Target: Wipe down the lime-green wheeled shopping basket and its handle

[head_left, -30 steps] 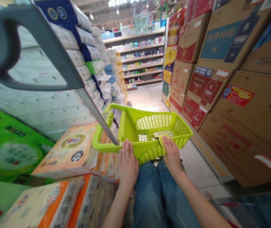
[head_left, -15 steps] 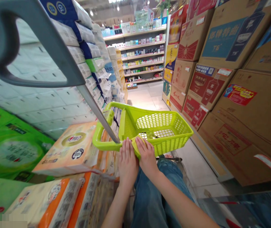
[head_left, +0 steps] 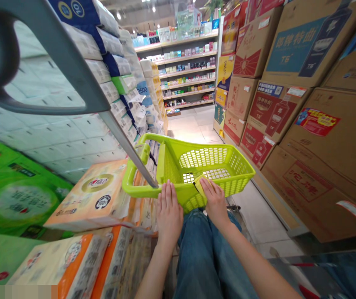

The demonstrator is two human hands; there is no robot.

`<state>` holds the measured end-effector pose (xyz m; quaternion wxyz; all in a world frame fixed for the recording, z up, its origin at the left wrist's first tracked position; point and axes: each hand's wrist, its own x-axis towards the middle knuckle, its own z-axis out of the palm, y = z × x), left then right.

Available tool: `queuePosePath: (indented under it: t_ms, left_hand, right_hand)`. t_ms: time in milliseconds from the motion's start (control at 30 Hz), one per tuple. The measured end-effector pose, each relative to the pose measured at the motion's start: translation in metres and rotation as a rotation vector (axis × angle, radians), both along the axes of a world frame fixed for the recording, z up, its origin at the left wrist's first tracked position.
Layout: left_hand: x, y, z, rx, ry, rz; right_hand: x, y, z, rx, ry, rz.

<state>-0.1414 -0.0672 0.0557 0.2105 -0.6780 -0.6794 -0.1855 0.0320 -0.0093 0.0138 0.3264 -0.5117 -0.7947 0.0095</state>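
A lime-green plastic shopping basket (head_left: 184, 143) with latticed sides stands in front of me, and a grey pull handle (head_left: 101, 93) rises from its left end. My left hand (head_left: 169, 211) rests on the near rim with its fingers stretched out, close to the foot of the handle's metal rod. Under the fingers of my right hand (head_left: 217, 203) is a yellow cloth (head_left: 200, 186), pressed over the near rim farther right. The cloth has a dark edge; most of it is covered by the fingers. Through the lattice, the floor shows.
Tissue packs (head_left: 87, 189) are piled at the left, beside green packages (head_left: 18, 199). Stacked cardboard cartons (head_left: 315, 137) line the right side. Shelves of small goods (head_left: 190, 68) stand beyond the tiled aisle (head_left: 193, 126). My jeans-clad legs (head_left: 202, 253) are just below the basket.
My right hand has slid the yellow cloth rightward along the near rim, away from my left hand. The left hand stays almost where it was, and the basket hardly shifts.
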Motion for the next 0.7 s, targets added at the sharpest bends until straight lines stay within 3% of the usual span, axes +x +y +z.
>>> queuePosePath:
  t_ms: [133,233,367,533,700]
  left_hand:
    - [0.001,0.000,0.001,0.002,0.000,-0.001]
    - [0.001,-0.001,0.001,-0.004,-0.001,0.001]
    - [0.001,-0.001,0.000,0.000,-0.003,0.000]
    - [0.001,0.000,-0.003,0.022,-0.001,0.019]
    - [0.000,0.002,-0.003,0.030,0.030,0.022]
  right_hand:
    - [0.036,0.012,-0.014,0.009,-0.013,-0.114]
    - [0.039,0.015,-0.014,-0.012,0.006,-0.195]
    - [-0.002,0.005,0.007,-0.100,0.040,-0.197]
    - [-0.069,-0.018,0.039,-0.133,0.115,0.077]
    - [-0.081,-0.020,0.042,-0.110,0.187,0.126]
